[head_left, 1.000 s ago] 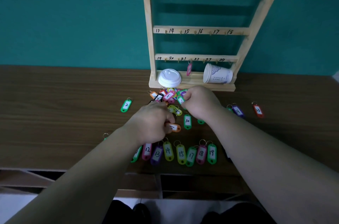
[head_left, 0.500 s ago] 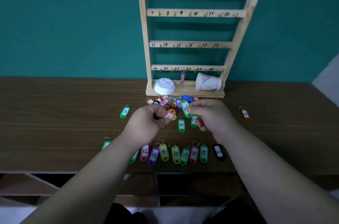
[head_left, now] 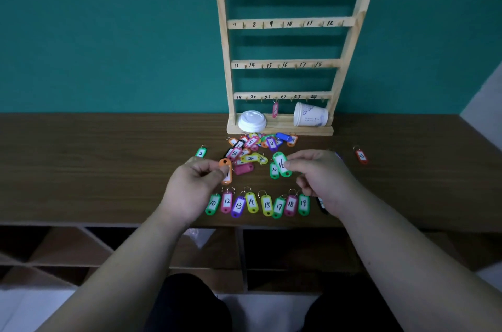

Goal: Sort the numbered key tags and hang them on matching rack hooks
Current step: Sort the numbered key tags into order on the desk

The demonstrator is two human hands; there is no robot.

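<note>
Teal wall and a dark wooden table point(head_left: 108, 168) frame a sorting job seen from above. A black tag point(head_left: 322, 206) at the three o'clock end of the sorted row point(head_left: 258, 204) is mostly hidden behind the right wrist, its number unreadable. The left thumb covers the number on the orange tag point(head_left: 226, 170), and most labels in the loose pile point(head_left: 252, 146) are too jumbled to read.

The wooden rack point(head_left: 285, 64) stands at twelve o'clock against the wall, its four rails marked 1 to 24. One pink tag point(head_left: 275, 109) hangs from the bottom rail. A white lid point(head_left: 252, 121) and a tipped paper cup point(head_left: 309, 117) sit on its base.

The tags are coloured plastic ovals with white handwritten labels and metal rings. The row, at six o'clock of the hands, reads 10, 12, 13, 14, 15, 17, 18, 19.

The left hand point(head_left: 190, 185) pinches the orange tag between thumb and forefinger. The right hand point(head_left: 317, 179), apart at its three o'clock, pinches a green tag marked 16 point(head_left: 282, 164) by its edge.
</note>
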